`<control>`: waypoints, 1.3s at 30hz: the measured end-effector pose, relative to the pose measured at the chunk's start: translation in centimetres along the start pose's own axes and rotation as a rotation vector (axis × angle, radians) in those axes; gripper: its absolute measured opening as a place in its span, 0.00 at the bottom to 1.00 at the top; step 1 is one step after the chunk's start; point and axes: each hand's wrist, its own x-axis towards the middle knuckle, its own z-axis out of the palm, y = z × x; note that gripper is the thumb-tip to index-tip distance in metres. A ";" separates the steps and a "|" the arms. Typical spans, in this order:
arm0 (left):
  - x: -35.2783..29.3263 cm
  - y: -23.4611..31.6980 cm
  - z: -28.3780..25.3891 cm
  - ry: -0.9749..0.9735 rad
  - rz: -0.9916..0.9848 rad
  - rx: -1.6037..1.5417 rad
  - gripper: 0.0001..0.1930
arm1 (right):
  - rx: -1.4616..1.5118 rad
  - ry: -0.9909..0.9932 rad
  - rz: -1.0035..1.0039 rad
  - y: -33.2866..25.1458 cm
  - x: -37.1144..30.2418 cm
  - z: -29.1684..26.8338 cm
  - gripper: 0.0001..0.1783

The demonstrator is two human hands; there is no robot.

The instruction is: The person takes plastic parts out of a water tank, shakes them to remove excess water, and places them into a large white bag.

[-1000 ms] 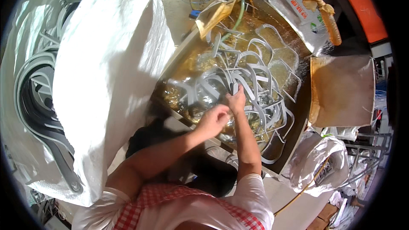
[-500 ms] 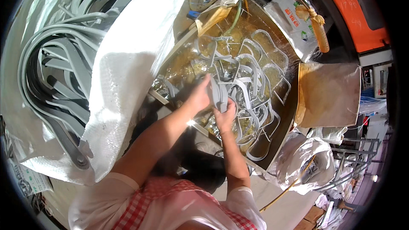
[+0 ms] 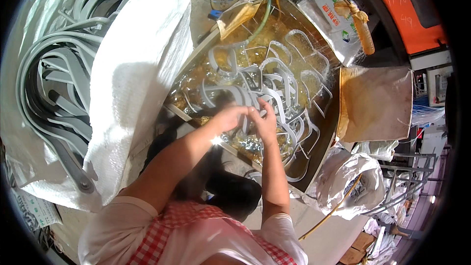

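Observation:
Over a water-filled tank (image 3: 321,159), my two hands are close together. My left hand (image 3: 232,118) is closed around a small bunch of grey curved plastic strips (image 3: 234,93), which arch away in front of it. Pinched at the ends of the same bunch are the bent fingers of my right hand (image 3: 265,121); the exact grip is partly hidden. Many similar pale grey strips (image 3: 282,81) lie tangled in the yellowish water just beyond and to the right, some floating and some overlapping.
A large white woven sack (image 3: 140,64) stands at the left, filled with bigger grey curved strips (image 3: 73,113). A brown board (image 3: 375,105) leans by the tank's right side. Near it are a plastic-lined bin (image 3: 343,186) with a stick (image 3: 333,211). A green hose (image 3: 262,22) enters the far end.
My hands have come closer together, and the bunch of strips has turned from upright between them to arching out ahead and left. The view has shifted slightly.

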 end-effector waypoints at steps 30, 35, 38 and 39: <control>-1.3 0.2 3.6 -0.018 -0.073 0.047 0.22 | -0.091 -0.190 -0.137 1.7 3.8 -6.3 0.12; -1.7 2.7 2.3 -0.047 0.063 0.087 0.22 | -1.163 0.357 0.586 0.5 4.2 -12.9 0.27; -2.3 1.5 3.1 -0.076 0.112 0.265 0.21 | -0.905 0.316 -0.203 0.8 2.6 -13.6 0.45; -2.4 1.5 2.0 -0.070 0.070 0.269 0.20 | -0.403 0.034 0.013 -2.0 1.1 -9.6 0.48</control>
